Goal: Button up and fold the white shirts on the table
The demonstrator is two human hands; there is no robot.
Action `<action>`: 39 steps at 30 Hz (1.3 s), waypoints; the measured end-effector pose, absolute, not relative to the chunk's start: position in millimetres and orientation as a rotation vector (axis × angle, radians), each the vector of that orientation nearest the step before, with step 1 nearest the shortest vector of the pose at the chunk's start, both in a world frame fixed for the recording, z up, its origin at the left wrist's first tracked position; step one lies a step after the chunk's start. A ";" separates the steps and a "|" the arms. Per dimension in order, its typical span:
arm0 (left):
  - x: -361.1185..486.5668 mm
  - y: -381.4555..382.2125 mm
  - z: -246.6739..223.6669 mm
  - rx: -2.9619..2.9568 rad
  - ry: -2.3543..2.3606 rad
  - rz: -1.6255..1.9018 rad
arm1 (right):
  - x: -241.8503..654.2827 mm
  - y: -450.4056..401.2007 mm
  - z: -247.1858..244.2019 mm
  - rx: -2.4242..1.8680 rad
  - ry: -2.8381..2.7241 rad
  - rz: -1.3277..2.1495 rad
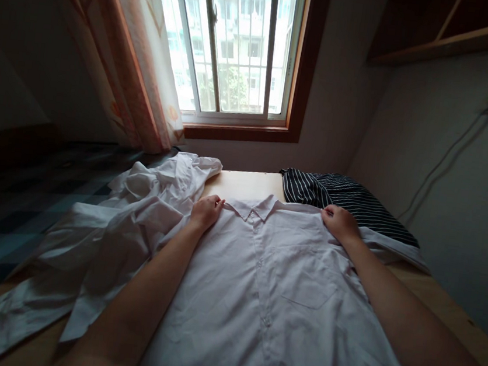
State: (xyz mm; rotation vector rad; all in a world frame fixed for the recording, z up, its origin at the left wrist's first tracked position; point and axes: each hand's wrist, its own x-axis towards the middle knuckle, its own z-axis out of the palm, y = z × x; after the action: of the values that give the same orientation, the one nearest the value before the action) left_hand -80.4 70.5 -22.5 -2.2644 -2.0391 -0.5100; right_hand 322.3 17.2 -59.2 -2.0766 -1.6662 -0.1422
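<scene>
A white button-up shirt lies front side up before me, its collar pointing away toward the window. My left hand pinches the shirt's shoulder just left of the collar. At the opposite shoulder, my right hand is closed on the fabric in the same way. The chest pocket shows on the right half, and the buttoned front runs down the middle. One sleeve stretches out past my right hand.
Crumpled white cloth is heaped on the left. A black-and-white striped garment lies at the back right on the wooden tabletop. Behind are a window and a curtain; a cable hangs along the right wall.
</scene>
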 end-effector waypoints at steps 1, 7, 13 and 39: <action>-79.9 70.2 -22.6 -2.257 -2.036 -0.498 | 322.4 17.2 -59.4 -2.076 -1.664 -0.141; -80.1 70.0 -24.4 -2.253 -2.023 -0.560 | 322.8 17.7 -60.6 -2.070 -1.660 -0.141; -78.9 67.2 -22.9 -2.234 -1.853 -0.732 | 323.4 17.7 -60.7 -2.059 -1.661 -0.147; -43.4 46.2 -27.2 -2.843 -1.453 -0.178 | 340.8 11.9 -51.1 -1.892 -1.756 0.025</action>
State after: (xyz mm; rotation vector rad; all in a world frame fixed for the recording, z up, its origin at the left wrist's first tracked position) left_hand -43.4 46.2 -27.2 -2.8430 -1.4530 -0.1780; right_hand 340.8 11.9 -51.1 -1.8917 -1.7556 0.0253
